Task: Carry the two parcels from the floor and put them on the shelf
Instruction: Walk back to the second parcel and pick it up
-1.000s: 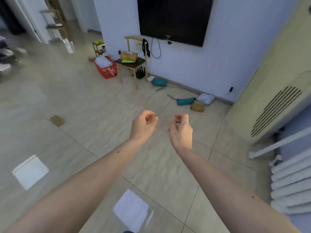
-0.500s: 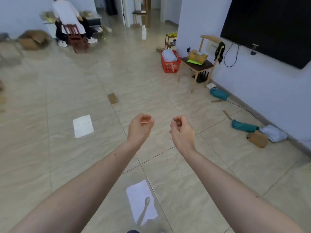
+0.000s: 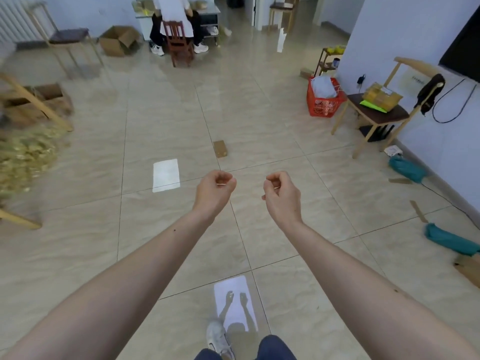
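At the far left of the head view, blurred, a heap of yellow-gold material (image 3: 24, 154) lies on the tiled floor (image 3: 161, 229), well to the left of the small brown parcel (image 3: 220, 148) that sits flat on the tiles near the middle of the room. Far beyond that parcel and to its left, an open cardboard box (image 3: 118, 40) stands on the floor; to the right of it a person sits on a dark wooden chair (image 3: 179, 45) with their back to the camera.

The left hand (image 3: 214, 192) is held out in the air nearer the camera than the parcel, fingers curled loosely toward the palm and grasping nothing. The right hand (image 3: 281, 196) hangs just beside it, apart from it, curled the same way and also empty. Neither hand touches the parcel, which lies beyond them.

Right of the parcel and farther off, a red basket (image 3: 323, 103) stands on the floor beside a light wooden chair (image 3: 376, 118) that carries a yellowish box on its seat. Well to the right of the parcel, near the wall, two teal parcels lie on the floor: one farther off (image 3: 406, 168) and one closer to the camera (image 3: 450, 239). Which of these are the task's two parcels cannot be told. No shelf can be picked out with certainty.
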Available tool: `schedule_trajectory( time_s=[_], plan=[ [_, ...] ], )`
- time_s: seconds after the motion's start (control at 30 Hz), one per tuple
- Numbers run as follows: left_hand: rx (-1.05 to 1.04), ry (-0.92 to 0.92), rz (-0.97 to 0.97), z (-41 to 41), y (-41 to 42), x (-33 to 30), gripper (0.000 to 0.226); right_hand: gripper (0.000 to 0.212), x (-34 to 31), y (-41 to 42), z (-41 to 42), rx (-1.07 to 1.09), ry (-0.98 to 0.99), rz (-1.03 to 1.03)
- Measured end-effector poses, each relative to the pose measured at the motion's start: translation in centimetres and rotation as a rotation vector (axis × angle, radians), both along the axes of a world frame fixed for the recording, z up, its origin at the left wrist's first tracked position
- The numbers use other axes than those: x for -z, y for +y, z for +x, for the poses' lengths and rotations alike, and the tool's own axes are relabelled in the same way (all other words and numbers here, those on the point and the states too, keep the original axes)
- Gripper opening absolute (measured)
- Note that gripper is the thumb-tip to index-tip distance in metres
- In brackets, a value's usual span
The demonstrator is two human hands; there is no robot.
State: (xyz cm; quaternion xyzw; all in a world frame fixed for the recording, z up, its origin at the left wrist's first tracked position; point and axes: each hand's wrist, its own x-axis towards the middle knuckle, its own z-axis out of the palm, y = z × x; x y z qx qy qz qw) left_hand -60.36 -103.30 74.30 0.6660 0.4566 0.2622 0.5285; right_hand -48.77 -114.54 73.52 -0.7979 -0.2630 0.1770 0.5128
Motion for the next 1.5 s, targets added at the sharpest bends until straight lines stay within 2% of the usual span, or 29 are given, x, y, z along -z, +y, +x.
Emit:
schedule_trajectory(
  time_s=[0.27, 0.7, 0.9, 1.13, 1.3, 1.5],
  plan=[
    [-0.02, 0.018, -0.043, 2.0, 12.1, 0.8, 0.013, 0.015, 0.8, 12.0, 2.6, -0.023, 0.032, -0.039],
    [-0.012, 0.05, -0.064, 11.8, 33.1, 1.2, 0.019, 0.009, 1.8, 33.4, 13.1, -0.061, 0.036, -0.093],
    [-0.008, 0.065, -0.071, 15.1, 42.9, 1.8, 0.014, 0.01, 2.7, 43.2, 16.3, -0.08, 0.057, -0.132],
    [0.096, 0.118, -0.041, 17.8, 56.9, 2.6, 0.011, 0.011, 4.2, 55.8, 18.6, 0.028, 0.135, -0.113],
    [0.203, 0.185, -0.02, 20.4, 66.2, 2.8, 0.021, 0.008, 4.2, 64.0, 20.5, 0.122, 0.19, -0.114],
    [0.337, 0.203, -0.015, 25.5, 74.9, 3.7, 0.016, 0.01, 4.3, 71.7, 23.6, 0.217, 0.222, -0.122]
  ],
)
